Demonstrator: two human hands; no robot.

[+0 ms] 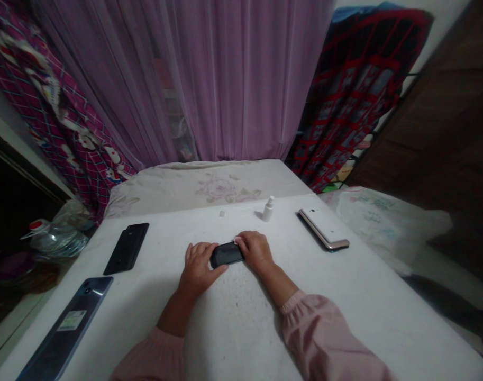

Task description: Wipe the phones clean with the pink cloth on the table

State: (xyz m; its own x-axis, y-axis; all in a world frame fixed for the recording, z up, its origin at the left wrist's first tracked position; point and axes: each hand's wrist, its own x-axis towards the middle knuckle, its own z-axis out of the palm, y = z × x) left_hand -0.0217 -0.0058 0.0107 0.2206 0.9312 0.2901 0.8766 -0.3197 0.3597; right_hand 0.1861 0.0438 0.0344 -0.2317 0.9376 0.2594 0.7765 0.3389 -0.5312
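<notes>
At the middle of the bench [178, 227]: I see the black handset [226, 255] lying crosswise between the two hands, its rounded left end showing and its right end covered; I cannot tell whether it touches the white surface or is held just above it.
Left hand [199, 267]: its back faces up to my camera, fingers bent over the handset's left end and thumb stretched along the near edge, so the grip is narrow, with the handset between thumb and fingers.
Left forearm: it slants up and to the right from the lower edge of my view, wrist nearly straight, out of a pink left sleeve [152, 354].
Right hand [257, 251]: it lies back upward over the handset's right end, fingers curled and drawn together on a pale wad [237, 241], a bit of which peeps out by the thumb.
Right forearm: it slants up and to the left from a gathered cuff on the right sleeve [324, 328].
Beyond the hands: I have a small white bottle [267, 210] standing upright, with a pale square [222, 214] lying to its left.
Bench sides: a black phone [127, 247] and a blue phone [66, 328] lie to the left, a stack of phones [322, 225] to the right, all well apart from the hands.
</notes>
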